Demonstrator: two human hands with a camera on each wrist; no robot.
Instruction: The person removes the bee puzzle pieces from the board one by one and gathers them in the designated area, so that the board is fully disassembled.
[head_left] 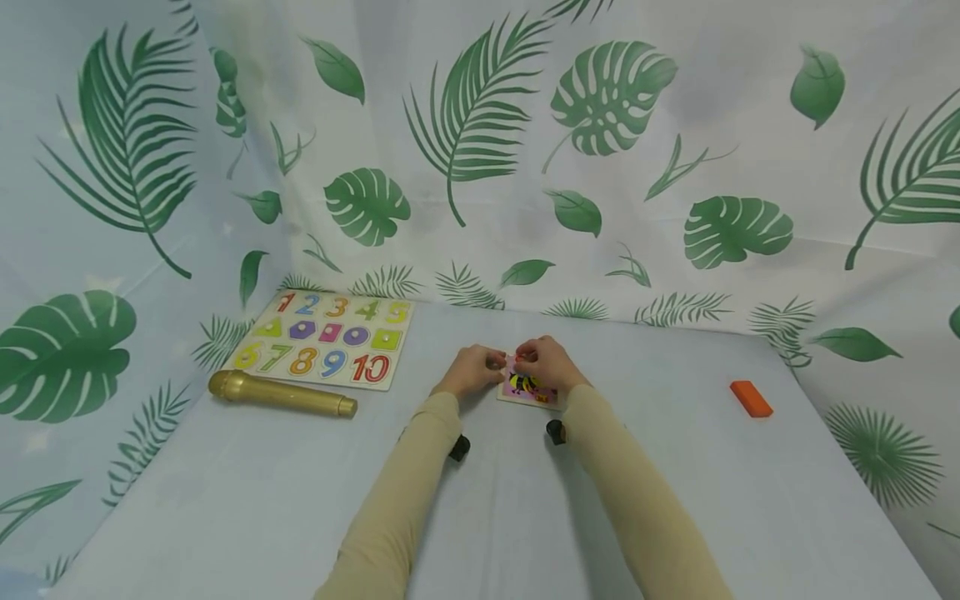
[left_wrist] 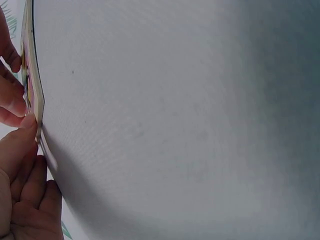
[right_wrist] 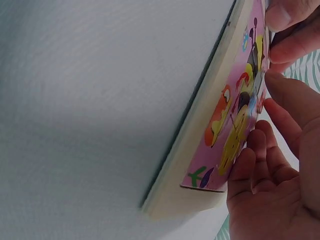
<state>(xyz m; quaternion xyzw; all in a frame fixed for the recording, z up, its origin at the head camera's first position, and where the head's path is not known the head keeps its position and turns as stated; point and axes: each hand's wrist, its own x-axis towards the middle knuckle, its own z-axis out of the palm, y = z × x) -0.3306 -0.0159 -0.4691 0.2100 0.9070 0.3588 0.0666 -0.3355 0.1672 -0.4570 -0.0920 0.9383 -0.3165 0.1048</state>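
A small wooden bee puzzle (head_left: 523,388) with a pink picture lies on the table between both hands. My left hand (head_left: 472,370) grips its left edge, with the thumb (left_wrist: 29,122) on the rim in the left wrist view. Over the puzzle's upper right part is my right hand (head_left: 553,364). Its thumb (right_wrist: 286,92) and forefinger pinch a small puzzle piece at the picture's surface, mostly hidden by the fingers. In the right wrist view the pink picture (right_wrist: 220,155) shows yellow, black and orange parts inside a pale wooden border.
A wooden number board (head_left: 311,337) with shapes and digits lies at the back left. Just in front of it is a gold toy microphone (head_left: 281,394). An orange block (head_left: 751,399) sits far to the right. A leaf-patterned curtain (head_left: 517,192) borders the table's back and sides.
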